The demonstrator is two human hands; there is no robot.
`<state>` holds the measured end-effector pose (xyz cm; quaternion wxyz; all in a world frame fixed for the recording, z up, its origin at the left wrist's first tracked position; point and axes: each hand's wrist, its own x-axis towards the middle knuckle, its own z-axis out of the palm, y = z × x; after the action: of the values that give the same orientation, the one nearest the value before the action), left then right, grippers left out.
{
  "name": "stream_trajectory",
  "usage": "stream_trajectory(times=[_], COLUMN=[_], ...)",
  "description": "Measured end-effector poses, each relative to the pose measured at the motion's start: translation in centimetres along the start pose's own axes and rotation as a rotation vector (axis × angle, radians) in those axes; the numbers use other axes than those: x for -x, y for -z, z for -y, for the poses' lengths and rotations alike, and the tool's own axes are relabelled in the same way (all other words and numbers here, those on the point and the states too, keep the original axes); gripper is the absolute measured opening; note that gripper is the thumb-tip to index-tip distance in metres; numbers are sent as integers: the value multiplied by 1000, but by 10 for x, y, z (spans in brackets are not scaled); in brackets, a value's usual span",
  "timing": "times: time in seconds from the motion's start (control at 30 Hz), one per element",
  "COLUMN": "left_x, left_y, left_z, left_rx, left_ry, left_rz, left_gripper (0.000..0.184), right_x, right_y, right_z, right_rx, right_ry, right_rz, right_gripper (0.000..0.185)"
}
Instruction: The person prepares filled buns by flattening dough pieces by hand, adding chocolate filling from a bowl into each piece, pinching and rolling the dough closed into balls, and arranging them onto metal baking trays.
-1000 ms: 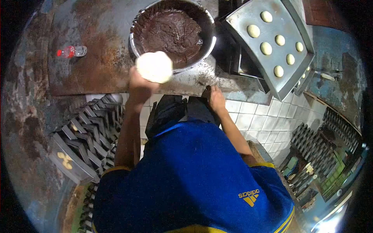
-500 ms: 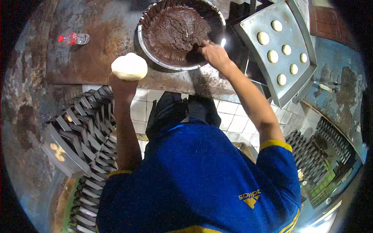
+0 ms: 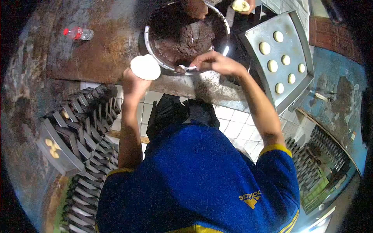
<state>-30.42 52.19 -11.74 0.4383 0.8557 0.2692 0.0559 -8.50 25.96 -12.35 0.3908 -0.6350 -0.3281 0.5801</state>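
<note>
My left hand [image 3: 134,86] is closed around a pale lump of dough [image 3: 145,67], left of the bowl. In my right hand [image 3: 219,63] is a small spoon [image 3: 190,68], pinched by its light handle over the bowl's near rim. Some brown paste sits at the spoon's tip. The large round bowl [image 3: 147,39] contains thick dark brown filling [image 3: 197,35], probably chocolate.
Another person's hand [image 3: 196,8] reaches over the bowl's far side; a second hand [image 3: 251,6] holds opened dough [image 3: 240,5]. At right is a metal tray [image 3: 289,87] with several dough balls. A bottle [image 3: 79,33] lies left. Stacked tins [image 3: 77,136] stand below left.
My right hand has drawn the spoon from the filling towards the near rim. My left hand has brought the dough right, closer to the bowl. Another person's hands have come into view at the top.
</note>
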Motion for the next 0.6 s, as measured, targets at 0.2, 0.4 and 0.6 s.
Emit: stream_trajectory(times=[0.2,0.4,0.6], left_x=[-5,-16,-17], left_y=[-13,-7,-36], left_z=[-34,-58,-38], left_rx=[193,81,289], left_ry=[-210,-396,-130], left_rz=[131,120,192], left_gripper=[40,39,42], right_x=[29,44,62], right_y=[-81,-127,-175], right_z=[71,52,-56], right_rx=[317,599,162], right_ry=[396,389,157], right_rz=[-610,-913,-1177], right_gripper=[39,66,32])
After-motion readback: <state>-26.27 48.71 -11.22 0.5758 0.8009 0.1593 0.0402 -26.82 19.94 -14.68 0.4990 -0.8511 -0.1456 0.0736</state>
